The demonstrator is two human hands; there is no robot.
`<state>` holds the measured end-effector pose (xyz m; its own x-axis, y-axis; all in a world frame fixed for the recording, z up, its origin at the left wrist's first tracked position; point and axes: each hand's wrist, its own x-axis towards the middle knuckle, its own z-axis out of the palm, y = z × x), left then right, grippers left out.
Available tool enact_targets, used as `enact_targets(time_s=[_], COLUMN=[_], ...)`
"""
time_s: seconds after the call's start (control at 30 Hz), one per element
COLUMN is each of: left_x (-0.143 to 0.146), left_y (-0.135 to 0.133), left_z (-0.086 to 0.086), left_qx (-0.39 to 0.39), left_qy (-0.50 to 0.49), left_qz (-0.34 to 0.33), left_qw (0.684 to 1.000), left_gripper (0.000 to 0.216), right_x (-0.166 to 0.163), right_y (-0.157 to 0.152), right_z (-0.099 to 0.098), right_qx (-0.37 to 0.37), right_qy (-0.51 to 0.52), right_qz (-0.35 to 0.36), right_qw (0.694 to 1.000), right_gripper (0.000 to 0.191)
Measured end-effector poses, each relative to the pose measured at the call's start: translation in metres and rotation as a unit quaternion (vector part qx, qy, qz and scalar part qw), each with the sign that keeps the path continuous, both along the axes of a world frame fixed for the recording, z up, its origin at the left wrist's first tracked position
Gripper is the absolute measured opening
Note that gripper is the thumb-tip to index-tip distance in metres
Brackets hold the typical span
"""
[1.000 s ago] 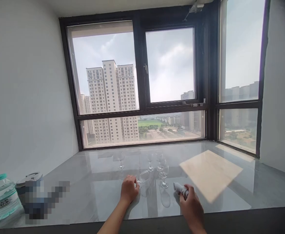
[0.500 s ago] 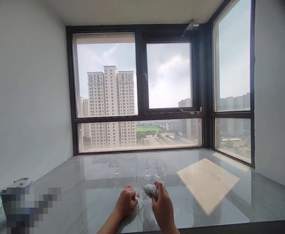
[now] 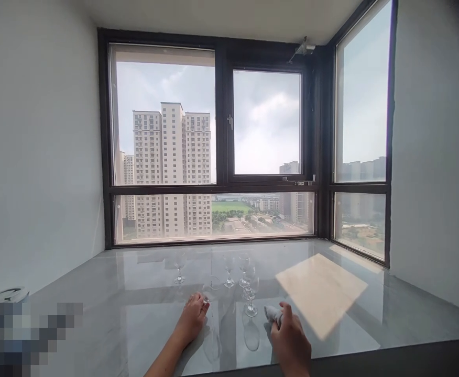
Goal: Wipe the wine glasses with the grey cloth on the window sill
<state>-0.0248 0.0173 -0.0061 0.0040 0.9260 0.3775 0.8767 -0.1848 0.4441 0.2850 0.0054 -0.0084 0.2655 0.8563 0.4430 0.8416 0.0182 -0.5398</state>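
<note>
My left hand [image 3: 191, 318] is closed at the stem of a clear wine glass [image 3: 212, 285], whose faint bowl shows just above the fingers. Bunched in my right hand [image 3: 291, 337] is a white cloth [image 3: 273, 315], now apart from the glass. Between and beyond my hands, several clear stemmed glasses stand upright on the glossy grey ledge [image 3: 151, 335]. The nearest glass [image 3: 250, 298] is left of the cloth. Behind it are another glass [image 3: 244, 271] and a third [image 3: 228, 272], while one more glass [image 3: 179, 271] stands farther left.
A dark-framed window [image 3: 221, 189] rises behind the ledge, with a side window [image 3: 360, 220] at the right. Sunlight makes a bright patch [image 3: 321, 296] on the ledge. At the left edge, a round-topped container [image 3: 9, 295] is partly blurred out. The ledge's front edge [image 3: 394, 343] is near me.
My right hand with the cloth has moved right and down, away from the held glass. My left hand has shifted left, with the glass's bowl now above it. The view has turned slightly right.
</note>
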Motion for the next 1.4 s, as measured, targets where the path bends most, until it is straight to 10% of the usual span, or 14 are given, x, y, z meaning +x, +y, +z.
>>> enact_targets(time_s=[0.7, 1.1, 1.4], left_x=[0.001, 0.056, 0.017], left_y=[0.012, 0.08, 0.054], left_z=[0.001, 0.005, 0.017], left_qx=[-0.065, -0.092, 0.149], left_qy=[0.085, 0.137, -0.032], left_qz=[-0.015, 0.022, 0.1], left_qw=[0.994, 0.986, 0.983], left_gripper=[0.048, 0.044, 0.04], right_x=[0.013, 0.01, 0.013], right_y=[0.015, 0.034, 0.015], right_z=[-0.003, -0.027, -0.004], right_qx=[-0.01, 0.06, -0.002], right_qy=[0.026, 0.032, 0.029], right_qz=[-0.007, -0.036, -0.019], right_qw=[1.0, 0.997, 0.999], right_gripper=[0.032, 0.042, 0.034])
